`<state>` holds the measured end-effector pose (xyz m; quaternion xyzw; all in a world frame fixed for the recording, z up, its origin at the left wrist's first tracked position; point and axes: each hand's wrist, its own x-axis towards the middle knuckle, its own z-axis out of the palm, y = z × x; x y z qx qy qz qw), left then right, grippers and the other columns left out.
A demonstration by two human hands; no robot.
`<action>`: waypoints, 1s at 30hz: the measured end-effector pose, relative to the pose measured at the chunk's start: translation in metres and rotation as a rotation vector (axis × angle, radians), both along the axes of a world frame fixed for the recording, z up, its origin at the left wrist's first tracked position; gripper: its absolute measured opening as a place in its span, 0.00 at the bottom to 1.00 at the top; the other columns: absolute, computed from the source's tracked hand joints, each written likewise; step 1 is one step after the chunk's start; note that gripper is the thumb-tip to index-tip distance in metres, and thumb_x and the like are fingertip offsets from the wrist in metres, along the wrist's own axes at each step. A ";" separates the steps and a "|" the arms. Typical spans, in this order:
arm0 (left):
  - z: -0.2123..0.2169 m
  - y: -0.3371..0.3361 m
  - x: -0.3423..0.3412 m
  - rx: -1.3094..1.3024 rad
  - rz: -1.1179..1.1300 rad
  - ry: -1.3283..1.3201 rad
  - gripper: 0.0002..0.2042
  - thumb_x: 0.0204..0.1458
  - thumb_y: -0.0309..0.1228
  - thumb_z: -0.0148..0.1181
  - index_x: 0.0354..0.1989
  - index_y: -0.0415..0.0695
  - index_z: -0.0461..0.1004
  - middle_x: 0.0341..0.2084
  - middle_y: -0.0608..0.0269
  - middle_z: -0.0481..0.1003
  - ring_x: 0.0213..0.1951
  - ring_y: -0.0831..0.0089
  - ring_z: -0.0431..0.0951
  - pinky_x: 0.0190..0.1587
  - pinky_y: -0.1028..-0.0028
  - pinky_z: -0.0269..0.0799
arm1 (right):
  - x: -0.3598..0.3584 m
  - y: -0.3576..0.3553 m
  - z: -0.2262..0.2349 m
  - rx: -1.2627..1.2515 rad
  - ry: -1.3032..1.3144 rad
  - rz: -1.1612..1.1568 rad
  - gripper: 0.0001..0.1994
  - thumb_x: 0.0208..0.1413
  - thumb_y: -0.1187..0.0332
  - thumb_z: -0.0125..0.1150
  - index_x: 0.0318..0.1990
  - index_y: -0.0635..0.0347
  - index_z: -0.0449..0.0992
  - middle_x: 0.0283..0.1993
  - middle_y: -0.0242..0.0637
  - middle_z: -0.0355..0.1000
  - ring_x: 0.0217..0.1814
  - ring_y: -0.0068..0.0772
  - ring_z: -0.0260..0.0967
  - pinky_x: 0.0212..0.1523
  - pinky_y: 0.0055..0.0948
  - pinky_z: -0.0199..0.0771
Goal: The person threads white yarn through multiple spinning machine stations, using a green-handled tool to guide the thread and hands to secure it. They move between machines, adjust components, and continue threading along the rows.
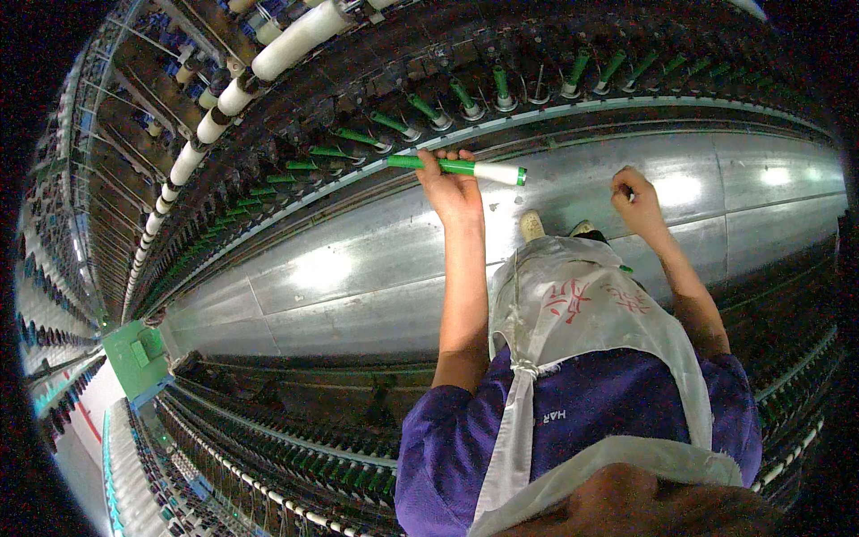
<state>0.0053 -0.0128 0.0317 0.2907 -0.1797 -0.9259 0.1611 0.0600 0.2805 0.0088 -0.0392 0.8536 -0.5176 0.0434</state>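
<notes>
A green spinning bobbin (464,167) with a band of white yarn near its right end lies across the fingers of my left hand (448,188), which is closed round its middle. It is held roughly level, just on the near side of the machine's rail. Beyond it stands a row of green bobbins (461,97) on spindles; one bare spindle (539,89) shows among them. My right hand (637,199) is raised over the walkway to the right, apart from the machine. Its fingers are curled together, and whatever they may hold is hidden.
White rollers (299,41) run along the upper part of the spinning frame, with yarn packages above. A shiny metal floor (358,259) lies between this frame and another row of spindles (295,447) behind me. A green box (136,358) stands at the aisle's far left end.
</notes>
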 end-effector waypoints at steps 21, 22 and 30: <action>-0.050 -0.050 0.048 -1.933 -1.422 0.104 0.19 0.49 0.38 0.57 0.46 0.42 0.66 0.35 0.50 0.73 0.37 0.55 0.75 0.36 0.64 0.70 | -0.128 0.054 0.018 0.591 0.371 0.074 0.10 0.48 0.66 0.52 0.35 0.62 0.67 0.28 0.44 0.69 0.29 0.45 0.68 0.30 0.41 0.68; -0.060 -0.075 0.052 -2.101 -1.321 0.146 0.18 0.48 0.38 0.58 0.45 0.43 0.66 0.35 0.49 0.73 0.36 0.52 0.74 0.36 0.63 0.70 | -0.129 0.063 -0.001 0.679 0.299 0.125 0.10 0.48 0.66 0.52 0.35 0.61 0.67 0.30 0.46 0.69 0.31 0.48 0.68 0.31 0.43 0.68; -0.136 -0.199 0.090 -1.388 -0.663 -0.603 0.11 0.53 0.35 0.54 0.37 0.43 0.64 0.24 0.61 0.69 0.22 0.69 0.71 0.25 0.70 0.70 | -0.112 0.037 -0.107 0.592 0.296 0.574 0.14 0.51 0.58 0.51 0.35 0.60 0.71 0.33 0.52 0.70 0.34 0.52 0.69 0.35 0.47 0.69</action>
